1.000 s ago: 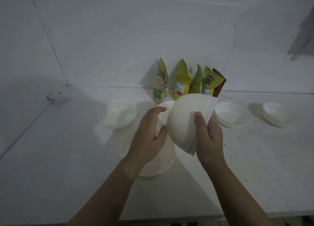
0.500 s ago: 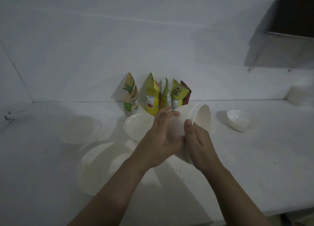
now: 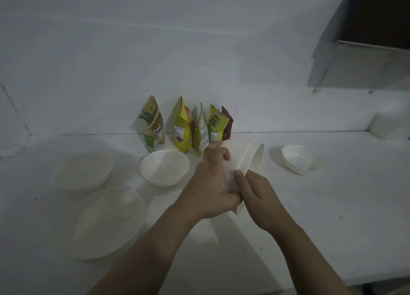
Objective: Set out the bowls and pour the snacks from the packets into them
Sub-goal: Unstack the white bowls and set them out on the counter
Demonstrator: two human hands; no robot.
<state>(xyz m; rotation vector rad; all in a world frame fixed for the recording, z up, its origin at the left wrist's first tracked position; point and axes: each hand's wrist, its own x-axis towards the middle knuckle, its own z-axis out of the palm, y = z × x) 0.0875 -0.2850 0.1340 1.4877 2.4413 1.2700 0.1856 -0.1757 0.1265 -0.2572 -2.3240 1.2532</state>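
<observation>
Centrally, both hands (image 3: pixel 208 183) (image 3: pixel 257 197) grip stacked bowls (image 3: pixel 246 157) tilted; counter (image 3: pixel 332 206) bare rightward.

Stack of bowls (image 3: pixel 245 159): white, tipped on its side, open end to your right, held in both of your hands above the counter.
Bowls set out: four white bowls sit upright, one at far left (image 3: pixel 83 171), a big one (image 3: pixel 106 222) near you, one in the middle (image 3: pixel 164 167), one at far right (image 3: pixel 299 159).
Snack packets (image 3: pixel 195 128): five, standing in a row by the back wall, green, yellow and red.
</observation>
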